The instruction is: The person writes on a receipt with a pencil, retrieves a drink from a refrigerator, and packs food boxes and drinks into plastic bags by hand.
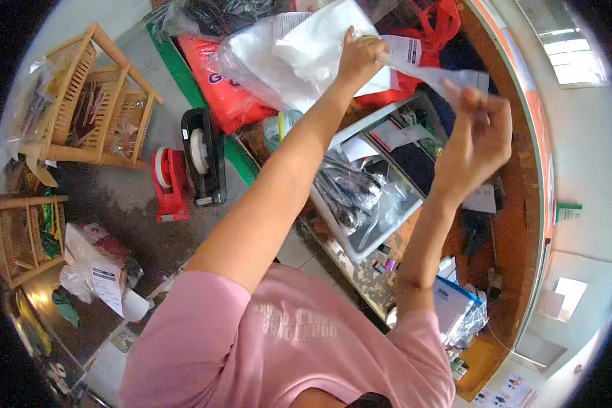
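Note:
A whitish translucent strip, perhaps plastic [421, 70], stretches between my two hands. My left hand [362, 60] is closed on its left end, above a stack of clear plastic bags [319, 44]. My right hand [479, 132] is farther right, its fingers curled and blurred by motion at the strip's other end; whether they grip it cannot be made out. Under the strip lie red plastic packaging [404, 85] and a white printed label [402, 49].
A grey tray [370, 248] of plastic-wrapped items sits between my forearms. Left of them are a black tape dispenser [204, 156], a red tape dispenser [171, 183], wooden racks [102, 112] and a red bag [224, 81]. A curved wooden edge [523, 136] bounds the right.

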{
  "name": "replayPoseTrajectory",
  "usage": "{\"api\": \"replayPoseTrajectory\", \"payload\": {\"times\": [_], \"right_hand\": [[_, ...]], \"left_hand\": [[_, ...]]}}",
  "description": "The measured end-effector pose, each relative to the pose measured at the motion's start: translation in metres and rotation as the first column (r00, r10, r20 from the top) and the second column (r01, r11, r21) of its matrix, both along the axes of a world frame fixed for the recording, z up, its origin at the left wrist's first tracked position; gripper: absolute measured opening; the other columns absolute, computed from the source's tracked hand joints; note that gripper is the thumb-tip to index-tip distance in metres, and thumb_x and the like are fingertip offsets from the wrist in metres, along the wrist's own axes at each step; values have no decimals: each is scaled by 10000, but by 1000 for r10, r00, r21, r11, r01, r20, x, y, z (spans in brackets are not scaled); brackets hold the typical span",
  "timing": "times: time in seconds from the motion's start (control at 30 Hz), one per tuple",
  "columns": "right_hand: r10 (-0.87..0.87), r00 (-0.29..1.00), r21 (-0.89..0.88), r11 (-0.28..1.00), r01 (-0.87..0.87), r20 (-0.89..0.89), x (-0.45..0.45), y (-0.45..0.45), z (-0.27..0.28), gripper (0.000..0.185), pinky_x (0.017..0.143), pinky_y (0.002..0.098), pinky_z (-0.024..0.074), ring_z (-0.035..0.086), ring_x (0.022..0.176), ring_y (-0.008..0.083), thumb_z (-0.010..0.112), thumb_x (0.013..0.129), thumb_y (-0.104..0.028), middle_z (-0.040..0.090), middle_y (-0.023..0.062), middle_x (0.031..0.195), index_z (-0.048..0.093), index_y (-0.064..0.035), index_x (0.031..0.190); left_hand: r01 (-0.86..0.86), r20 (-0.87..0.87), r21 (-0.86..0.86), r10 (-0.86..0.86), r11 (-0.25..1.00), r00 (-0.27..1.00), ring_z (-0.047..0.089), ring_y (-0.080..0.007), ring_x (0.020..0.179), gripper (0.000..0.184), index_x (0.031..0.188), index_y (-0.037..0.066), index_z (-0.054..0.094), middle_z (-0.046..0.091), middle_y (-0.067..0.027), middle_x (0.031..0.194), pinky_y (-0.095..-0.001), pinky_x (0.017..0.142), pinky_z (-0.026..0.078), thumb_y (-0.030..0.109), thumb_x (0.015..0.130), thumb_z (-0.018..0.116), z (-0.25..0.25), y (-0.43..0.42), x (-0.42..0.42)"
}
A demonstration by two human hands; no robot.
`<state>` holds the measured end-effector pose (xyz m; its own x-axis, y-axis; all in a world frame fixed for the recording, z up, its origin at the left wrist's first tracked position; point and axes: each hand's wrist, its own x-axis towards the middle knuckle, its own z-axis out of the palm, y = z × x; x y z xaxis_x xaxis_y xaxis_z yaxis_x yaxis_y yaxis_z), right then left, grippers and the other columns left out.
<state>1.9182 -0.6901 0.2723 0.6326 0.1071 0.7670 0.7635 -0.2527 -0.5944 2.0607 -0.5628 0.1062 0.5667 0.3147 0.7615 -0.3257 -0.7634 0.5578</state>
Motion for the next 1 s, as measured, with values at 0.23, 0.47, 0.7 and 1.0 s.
{"api": "replayPoseTrajectory", "payload": {"times": [0.23,0.47,0.7,1.0], "right_hand": [[-259,965,103,960,262,-40,-63,-53,16,162,634,274,479,570,688,166,602,782,-73,574,103,726,479,-9,699],[-488,869,326,838,438,87,-96,-144,55,161,632,268,482,572,735,180,566,797,-129,582,121,802,523,12,861],[-267,964,211,942,260,4,-60,-102,93,213,501,196,420,515,624,97,513,836,-176,557,66,788,515,-1,958],[310,936,-209,916,-342,-169,-83,33,129,278,279,184,228,344,321,32,531,849,-272,474,-10,463,552,-31,711]], "left_hand": [[249,-93,148,-237,957,967,532,-188,962,214,855,155,559,590,-22,926,-533,970,210,193,652,615,-13,9,16],[28,-443,141,38,990,896,364,-280,1163,529,1144,156,493,488,-55,1187,-532,990,171,316,667,656,-59,58,-4],[825,262,-389,-809,410,527,508,-189,1003,383,1008,11,551,538,-107,1062,-301,856,393,351,834,528,141,13,-135],[724,231,-688,-961,-50,152,522,-110,877,332,1028,0,530,568,-49,943,-268,808,419,223,794,608,166,37,-308]]}}
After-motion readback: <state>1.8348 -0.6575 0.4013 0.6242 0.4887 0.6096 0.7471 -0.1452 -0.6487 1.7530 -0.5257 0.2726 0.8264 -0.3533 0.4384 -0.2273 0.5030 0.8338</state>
